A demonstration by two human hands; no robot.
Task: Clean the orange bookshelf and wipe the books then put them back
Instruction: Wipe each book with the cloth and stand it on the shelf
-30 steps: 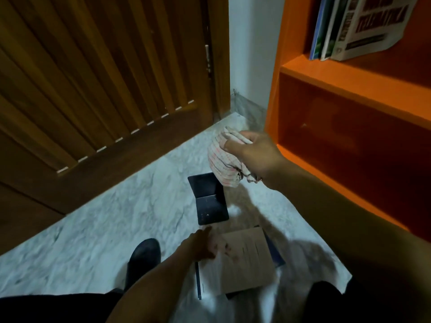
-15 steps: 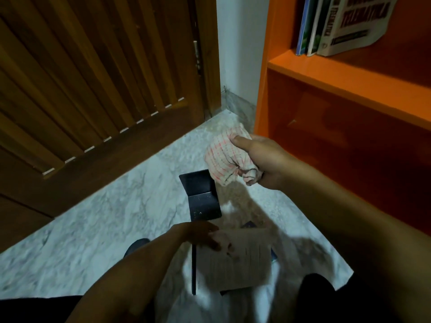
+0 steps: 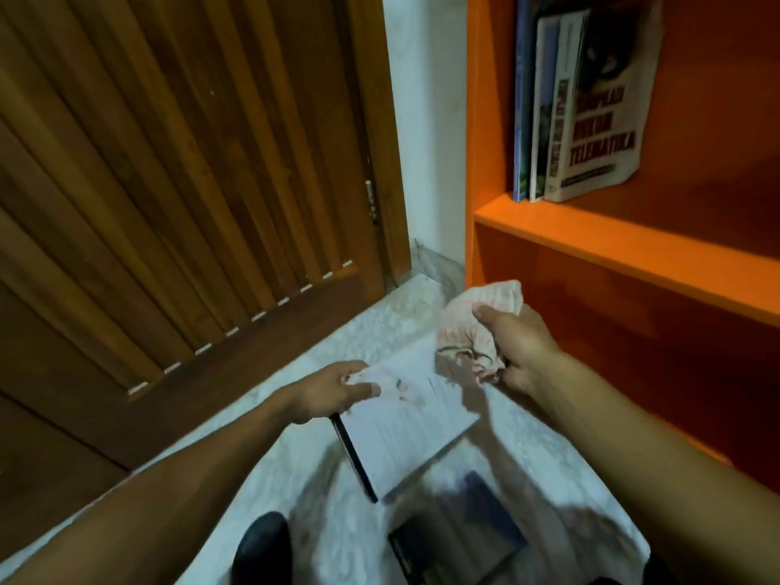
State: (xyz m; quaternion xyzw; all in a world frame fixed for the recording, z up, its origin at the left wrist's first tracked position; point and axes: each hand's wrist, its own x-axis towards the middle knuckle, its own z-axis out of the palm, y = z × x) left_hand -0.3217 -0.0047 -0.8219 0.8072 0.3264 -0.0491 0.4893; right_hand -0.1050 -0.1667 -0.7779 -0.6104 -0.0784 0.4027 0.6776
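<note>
The left hand pinches a pale book by its far corner, lifted flat off the floor for wiping. The right hand clutches a bunched cloth at its far right edge, seemingly touching. Left of the orange bookshelf.

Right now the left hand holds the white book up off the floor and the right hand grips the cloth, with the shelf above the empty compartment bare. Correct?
Not quite. The head view shows the left hand holding the white book and the right hand gripping the cloth, but that shelf is not bare: several upright books stand on it.
</note>
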